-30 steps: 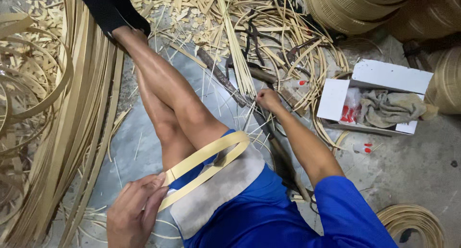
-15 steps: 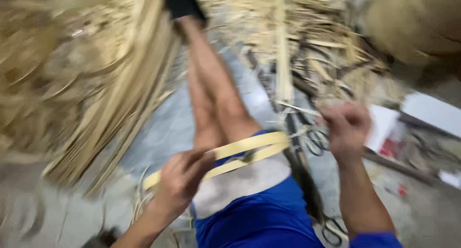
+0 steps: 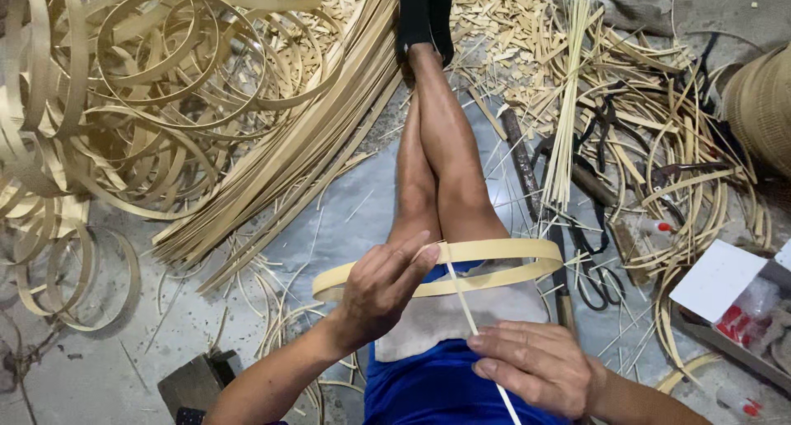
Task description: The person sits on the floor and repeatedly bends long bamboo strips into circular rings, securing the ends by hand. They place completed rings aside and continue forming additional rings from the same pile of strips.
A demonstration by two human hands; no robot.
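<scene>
A flat bamboo hoop (image 3: 503,252) lies over my lap, across a pale cloth (image 3: 453,314) on my blue shorts. My left hand (image 3: 383,289) grips the hoop's near-left part, fingers wrapped over the band. My right hand (image 3: 535,363) pinches a thin bamboo sliver (image 3: 463,297) that runs up to the hoop near my left fingertips. My bare legs (image 3: 441,161) stretch away across the grey floor.
Coiled bamboo hoops (image 3: 124,87) pile at the left, beside a sheaf of long strips (image 3: 313,145). A bundle of thin splints (image 3: 568,104), scissors (image 3: 597,273) and other tools lie at the right. A white box (image 3: 725,285) sits far right, a block (image 3: 194,384) bottom left.
My right hand has come back from the tools at the right with a thin sliver and now holds it at the hoop. The view has swung left.
</scene>
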